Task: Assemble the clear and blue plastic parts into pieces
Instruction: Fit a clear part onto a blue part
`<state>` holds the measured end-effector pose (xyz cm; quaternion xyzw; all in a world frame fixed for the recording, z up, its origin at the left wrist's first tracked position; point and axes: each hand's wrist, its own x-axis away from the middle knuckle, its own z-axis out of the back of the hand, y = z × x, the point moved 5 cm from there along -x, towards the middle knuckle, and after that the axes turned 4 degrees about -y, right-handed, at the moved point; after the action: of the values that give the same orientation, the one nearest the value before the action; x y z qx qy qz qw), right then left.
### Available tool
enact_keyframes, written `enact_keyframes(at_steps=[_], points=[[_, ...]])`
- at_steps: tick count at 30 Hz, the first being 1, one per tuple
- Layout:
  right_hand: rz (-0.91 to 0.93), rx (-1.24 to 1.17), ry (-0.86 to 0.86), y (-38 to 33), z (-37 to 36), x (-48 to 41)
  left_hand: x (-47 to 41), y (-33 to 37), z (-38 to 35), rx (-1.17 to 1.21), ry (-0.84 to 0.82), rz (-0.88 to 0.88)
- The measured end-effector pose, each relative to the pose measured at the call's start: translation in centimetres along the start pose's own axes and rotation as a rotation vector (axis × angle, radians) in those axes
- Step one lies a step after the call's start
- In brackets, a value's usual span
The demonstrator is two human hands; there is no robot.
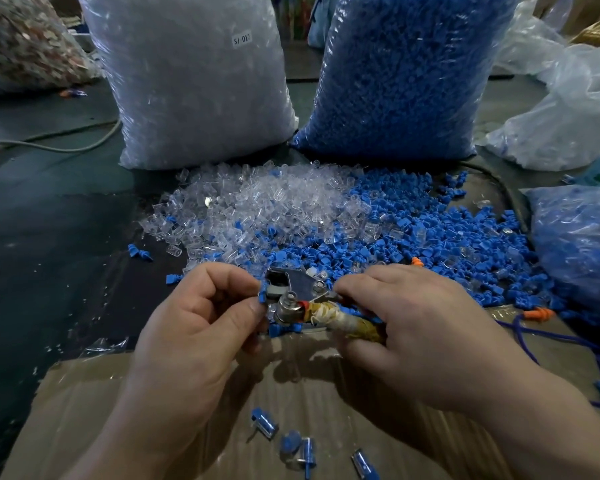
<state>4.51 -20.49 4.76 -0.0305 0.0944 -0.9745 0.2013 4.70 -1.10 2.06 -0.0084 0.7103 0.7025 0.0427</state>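
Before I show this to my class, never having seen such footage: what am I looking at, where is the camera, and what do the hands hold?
There is no machine: a camera worn on the person's head looks down at two bare hands. The left hand pinches a small blue part beside a metal tool, whose tape-wrapped handle the right hand grips. Beyond them lie loose piles of clear parts and blue parts, with a clear-parts bag and a blue-parts bag behind. Some assembled pieces lie on the cardboard nearest the camera.
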Motion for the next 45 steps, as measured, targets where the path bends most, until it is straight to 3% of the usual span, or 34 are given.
enact_keyframes(at_steps=[8, 12, 16, 21, 26, 31, 34, 39, 41, 44, 45], points=[[-0.097, 0.000, 0.070, 0.9, -0.2, -0.4, -0.1, -0.2, 0.9, -0.141, 0.090, 0.027], [-0.224, 0.103, 0.077, 1.8, -0.6, -1.4, 0.1, -1.4, 0.0, -0.229, -0.002, 0.184], [-0.237, 0.139, 0.041, 1.5, -1.0, -2.4, 0.5, -1.4, -0.7, -0.326, -0.014, 0.159], [-0.127, 0.100, 0.190, -0.4, 0.0, -1.6, 0.6, -1.4, -0.6, -0.369, 0.017, 0.113], [0.170, 0.030, 0.243, -4.5, -0.4, -0.6, 1.0, -0.3, -0.9, -0.467, -0.009, -0.031], [0.163, -0.050, 0.231, -4.1, -0.4, -0.3, 1.2, 0.7, -0.8, -0.427, -0.029, -0.094], [0.191, -0.114, 0.244, -4.4, 0.0, -0.2, 1.0, 0.7, -0.3, -0.342, -0.032, -0.040], [0.201, -0.205, 0.248, -5.0, 0.1, 0.0, 0.7, -0.1, -0.5, -0.313, -0.186, 0.060], [0.075, -0.323, 0.197, -4.6, -0.3, 0.0, 0.8, -0.1, -0.6, -0.241, -0.199, 0.045], [-0.155, -0.976, -0.066, -3.6, -1.5, 0.0, 1.1, 0.7, -0.9, -0.254, -0.305, -0.069], [-0.186, -1.087, -0.181, -3.5, -1.6, 0.1, 1.1, 1.0, -0.8, -0.295, -0.354, -0.097]])
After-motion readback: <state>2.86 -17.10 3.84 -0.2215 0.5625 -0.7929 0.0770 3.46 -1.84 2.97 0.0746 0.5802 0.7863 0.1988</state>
